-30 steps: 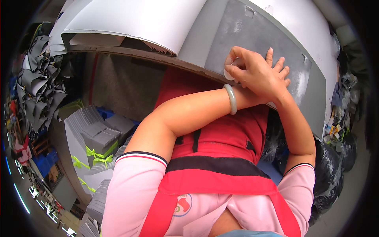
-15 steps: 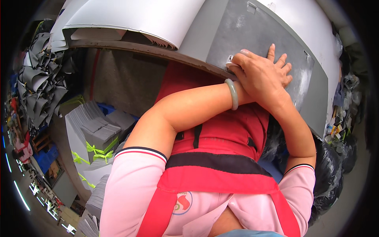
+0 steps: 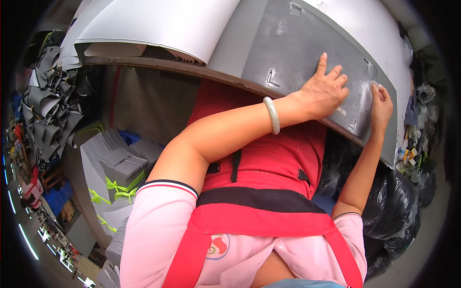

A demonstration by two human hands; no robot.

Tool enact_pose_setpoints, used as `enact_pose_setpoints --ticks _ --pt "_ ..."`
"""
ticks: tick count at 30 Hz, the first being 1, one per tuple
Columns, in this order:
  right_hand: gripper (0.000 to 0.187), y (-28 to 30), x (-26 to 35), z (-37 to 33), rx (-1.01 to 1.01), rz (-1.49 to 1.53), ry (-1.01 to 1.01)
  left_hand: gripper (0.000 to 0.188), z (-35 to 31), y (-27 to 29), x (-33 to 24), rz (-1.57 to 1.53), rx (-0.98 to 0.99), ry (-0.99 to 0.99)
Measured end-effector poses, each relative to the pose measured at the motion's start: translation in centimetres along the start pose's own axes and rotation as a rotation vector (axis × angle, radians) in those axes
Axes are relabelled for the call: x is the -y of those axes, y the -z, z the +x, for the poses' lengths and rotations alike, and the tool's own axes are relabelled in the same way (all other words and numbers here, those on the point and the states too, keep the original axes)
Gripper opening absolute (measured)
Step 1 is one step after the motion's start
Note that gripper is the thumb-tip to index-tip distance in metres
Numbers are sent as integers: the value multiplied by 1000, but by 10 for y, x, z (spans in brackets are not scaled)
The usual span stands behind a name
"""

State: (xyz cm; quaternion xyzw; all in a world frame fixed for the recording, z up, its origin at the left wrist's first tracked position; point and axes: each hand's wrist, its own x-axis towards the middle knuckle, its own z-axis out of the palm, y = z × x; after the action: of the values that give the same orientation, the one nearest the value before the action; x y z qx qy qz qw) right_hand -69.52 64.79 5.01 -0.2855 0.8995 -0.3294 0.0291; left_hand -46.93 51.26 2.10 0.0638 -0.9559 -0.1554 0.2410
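My left hand (image 3: pixel 322 96) lies flat with fingers spread on a dark grey rectangular template (image 3: pixel 300 53), its wrist wearing a pale bangle (image 3: pixel 271 115). Small corner-shaped cut-outs and white smudges show on the template. Under it is a lighter grey sheet (image 3: pixel 233 45), visible along the left and right sides. At the template's right edge, my right hand (image 3: pixel 382 106) pinches a small white piece of chalk (image 3: pixel 374 83) between thumb and fingers, its rim against the surface.
Rolled white sheets (image 3: pixel 153 29) lie on the table's left. Stacks of grey pieces tied with green ribbon (image 3: pixel 122 165) stand at lower left, with a heap of grey scraps (image 3: pixel 50 101) beyond. Black plastic bags (image 3: pixel 391 201) sit below the table at right.
My right hand has moved from the template's lower left cut-out to its right edge, carrying the chalk. My left hand stays pressed on the template, now fully uncovered.
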Motion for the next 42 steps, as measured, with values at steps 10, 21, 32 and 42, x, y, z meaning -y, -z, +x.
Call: enact_pose_setpoints --ticks 10,21,32,42 --pt "20 16 -8 11 365 705 -180 20 -3 16 -9 -366 -280 -109" --pt "21 -1 -32 35 223 1187 -204 22 -51 86 29 -249 178 7" --pt "22 1 -27 32 241 1189 -209 20 -47 86 32 -169 210 -86" --pt "23 25 -9 22 193 1363 -173 24 56 -19 -80 -190 359 -262"
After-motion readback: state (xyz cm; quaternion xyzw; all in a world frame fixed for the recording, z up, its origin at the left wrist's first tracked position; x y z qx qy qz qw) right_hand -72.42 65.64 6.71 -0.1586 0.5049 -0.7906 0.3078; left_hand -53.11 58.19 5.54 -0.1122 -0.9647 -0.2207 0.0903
